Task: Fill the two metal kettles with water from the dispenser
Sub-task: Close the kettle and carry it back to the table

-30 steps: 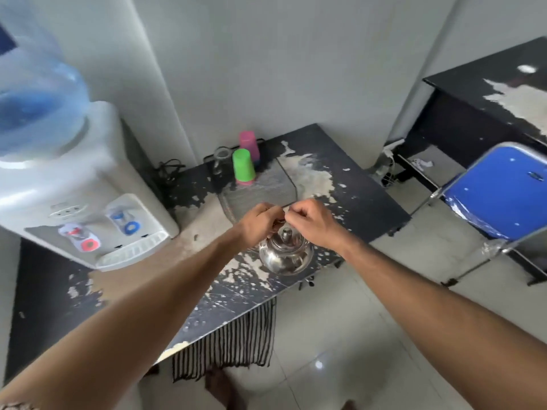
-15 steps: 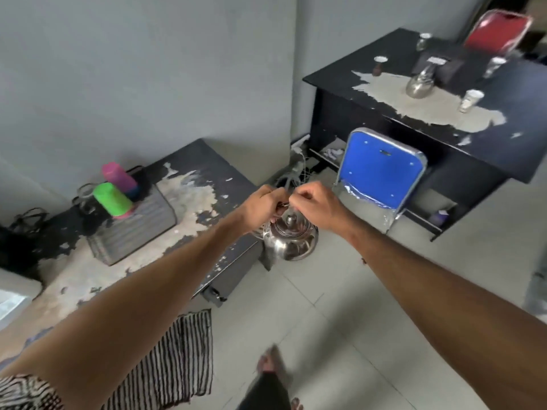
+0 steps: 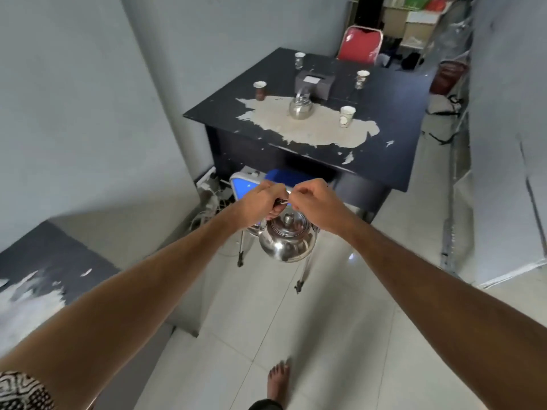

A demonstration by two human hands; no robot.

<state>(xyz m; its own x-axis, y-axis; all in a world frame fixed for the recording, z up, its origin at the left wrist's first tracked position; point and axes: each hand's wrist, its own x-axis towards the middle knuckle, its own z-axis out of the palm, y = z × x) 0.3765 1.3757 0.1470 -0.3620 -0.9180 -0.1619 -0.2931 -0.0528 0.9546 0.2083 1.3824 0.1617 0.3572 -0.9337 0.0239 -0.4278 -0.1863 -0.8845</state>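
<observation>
So the big black bench (image 3: 384, 143) with the peeling top is sitting straight ahead across the tiled floor (image 3: 325, 335), and a corner of a second worn bench (image 3: 44, 261) is poking in at lower left. No dispenser is showing anywhere in this view. A blue chair (image 3: 245, 184) is tucked in front of the far bench, and a red chair (image 3: 359, 44) is sitting behind it.

One metal kettle (image 3: 300, 108) is standing on the pale patch of that far bench, with four paper cups (image 3: 346, 116) spread around it and a grey box (image 3: 314, 83) just behind it.

The other kettle (image 3: 288, 239) is hanging in mid-air over the floor, lid on, carried by both hands. The left hand (image 3: 263, 204) is wrapping its fingers around the wire handle, and the right hand (image 3: 315, 202) is curling onto the same handle right beside it, knuckles nearly touching.

My read: this is the carrying step, the kettle travelling toward the far bench. Whether there's water in it I can't tell with the lid on, though the two-handed carry hints at weight. Next up is probably setting it down level near the other kettle, steering clear of the cups, then dealing with the second one.
</observation>
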